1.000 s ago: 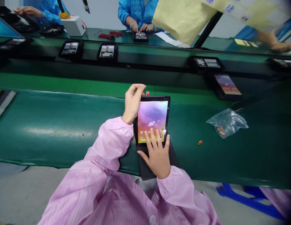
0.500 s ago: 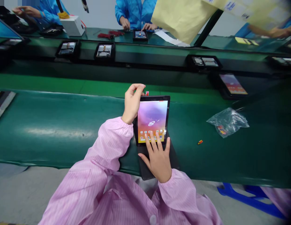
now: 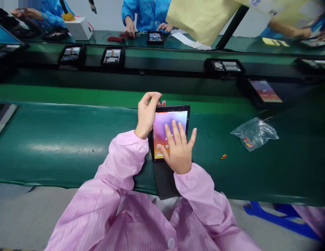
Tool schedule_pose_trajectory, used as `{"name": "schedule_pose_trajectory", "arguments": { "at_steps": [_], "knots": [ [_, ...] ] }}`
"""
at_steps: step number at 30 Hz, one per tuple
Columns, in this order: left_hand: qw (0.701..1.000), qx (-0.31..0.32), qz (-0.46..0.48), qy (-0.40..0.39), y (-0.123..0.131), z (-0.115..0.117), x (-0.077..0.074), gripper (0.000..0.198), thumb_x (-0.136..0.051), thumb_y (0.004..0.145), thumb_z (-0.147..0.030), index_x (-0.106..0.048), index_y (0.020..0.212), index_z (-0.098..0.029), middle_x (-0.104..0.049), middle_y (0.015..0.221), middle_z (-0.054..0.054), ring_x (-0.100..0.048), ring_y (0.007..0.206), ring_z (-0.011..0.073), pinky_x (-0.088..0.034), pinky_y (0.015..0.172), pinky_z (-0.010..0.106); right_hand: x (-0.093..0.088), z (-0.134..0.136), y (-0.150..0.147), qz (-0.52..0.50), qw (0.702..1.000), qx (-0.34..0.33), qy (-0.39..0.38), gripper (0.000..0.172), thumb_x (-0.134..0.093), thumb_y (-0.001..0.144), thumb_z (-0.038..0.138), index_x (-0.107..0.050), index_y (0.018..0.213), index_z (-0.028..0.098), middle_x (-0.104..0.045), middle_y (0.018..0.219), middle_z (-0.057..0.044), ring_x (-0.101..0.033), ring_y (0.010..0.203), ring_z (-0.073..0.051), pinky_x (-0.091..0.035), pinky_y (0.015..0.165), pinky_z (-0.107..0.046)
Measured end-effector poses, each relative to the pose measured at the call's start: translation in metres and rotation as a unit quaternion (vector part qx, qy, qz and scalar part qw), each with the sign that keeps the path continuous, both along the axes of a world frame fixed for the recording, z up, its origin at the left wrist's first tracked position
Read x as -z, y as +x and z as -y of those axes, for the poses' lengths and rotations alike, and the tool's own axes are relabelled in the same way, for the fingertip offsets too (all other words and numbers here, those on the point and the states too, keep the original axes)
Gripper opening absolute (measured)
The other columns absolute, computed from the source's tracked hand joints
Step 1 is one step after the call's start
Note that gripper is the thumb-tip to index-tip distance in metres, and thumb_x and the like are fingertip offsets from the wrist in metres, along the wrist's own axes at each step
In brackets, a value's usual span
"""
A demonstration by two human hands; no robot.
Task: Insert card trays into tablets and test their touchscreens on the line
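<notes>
A tablet (image 3: 159,122) with a lit purple-to-orange screen rests in front of me, and its black cover (image 3: 166,181) extends below toward the table's edge. At the tablet's upper left corner is my left hand (image 3: 146,113), thumb and forefinger pinched together. A thin dark piece shows just under those fingertips, too small to name. A small red-and-white tag (image 3: 164,103) sticks up past the tablet's top edge. My right hand (image 3: 179,151) is spread open over the screen, hiding its middle and lower right; whether the fingers touch the glass I cannot tell.
On the green table (image 3: 60,139), a clear plastic bag (image 3: 256,134) with small red-yellow pieces and one loose piece (image 3: 223,157) lie to the right. Another lit tablet (image 3: 265,91) and several black trays (image 3: 112,55) stand beyond. People in blue work across from me.
My right hand has moved up the screen from its lower icons to its middle, fingers still spread. My left hand keeps its pinch at the corner. A co-worker's hand opposite has shifted left.
</notes>
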State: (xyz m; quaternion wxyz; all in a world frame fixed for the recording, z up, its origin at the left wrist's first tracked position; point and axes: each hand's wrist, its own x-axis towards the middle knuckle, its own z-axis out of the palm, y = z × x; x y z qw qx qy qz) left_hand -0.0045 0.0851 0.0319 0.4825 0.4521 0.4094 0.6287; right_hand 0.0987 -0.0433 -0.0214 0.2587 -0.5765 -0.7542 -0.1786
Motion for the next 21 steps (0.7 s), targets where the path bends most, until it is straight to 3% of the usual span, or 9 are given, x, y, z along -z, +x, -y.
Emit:
{"name": "schedule_pose_trajectory", "arguments": {
  "at_steps": [3,8,15,18,21],
  "knots": [
    [1.000,0.000,0.002,-0.002,0.000,0.000,0.000,0.010,-0.060,0.084,-0.025,-0.060,0.075,-0.021,-0.059,0.075,-0.002,-0.055,0.062,0.0079,-0.050,0.065,0.020,0.005,0.003,-0.003,0.009,0.999,0.008,-0.037,0.068,-0.036,0.096,0.055,-0.032,0.149,0.011,-0.038,0.151,-0.015,-0.033,0.141,-0.032,-0.003,0.116,-0.062],
    [1.000,-0.005,-0.012,0.009,0.000,-0.001,0.002,0.009,-0.060,0.084,-0.026,-0.062,0.076,-0.021,-0.061,0.076,-0.001,-0.056,0.064,0.0087,-0.049,0.065,0.021,0.023,0.033,-0.003,0.017,0.994,0.010,-0.104,0.066,-0.036,0.096,0.054,-0.031,0.149,0.014,-0.036,0.153,-0.013,-0.031,0.141,-0.033,-0.003,0.115,-0.064],
    [1.000,-0.006,-0.026,0.006,-0.001,-0.002,0.002,0.011,-0.059,0.085,-0.028,-0.062,0.077,-0.022,-0.061,0.078,-0.002,-0.058,0.067,0.0094,-0.049,0.068,0.022,0.033,0.058,-0.001,0.013,0.989,-0.001,-0.145,0.068,-0.039,0.096,0.051,-0.021,0.152,0.017,-0.035,0.153,-0.012,-0.028,0.143,-0.032,-0.004,0.115,-0.066],
    [1.000,-0.006,-0.027,0.006,-0.001,-0.002,0.003,0.011,-0.059,0.085,-0.030,-0.062,0.078,-0.022,-0.061,0.077,-0.002,-0.058,0.067,0.0097,-0.049,0.069,0.022,0.030,0.062,0.001,0.005,0.991,-0.012,-0.135,0.067,-0.040,0.096,0.051,-0.025,0.152,0.017,-0.039,0.151,-0.013,-0.032,0.141,-0.032,-0.004,0.115,-0.065],
    [0.999,-0.008,-0.032,0.006,-0.001,-0.002,0.004,0.012,-0.060,0.085,-0.031,-0.062,0.078,-0.022,-0.060,0.077,-0.001,-0.058,0.068,0.0102,-0.049,0.068,0.022,0.021,0.054,0.004,-0.014,0.997,-0.011,-0.073,0.064,-0.041,0.097,0.048,-0.027,0.151,0.017,-0.046,0.146,-0.014,-0.040,0.136,-0.030,-0.008,0.116,-0.063]
  ]
}}
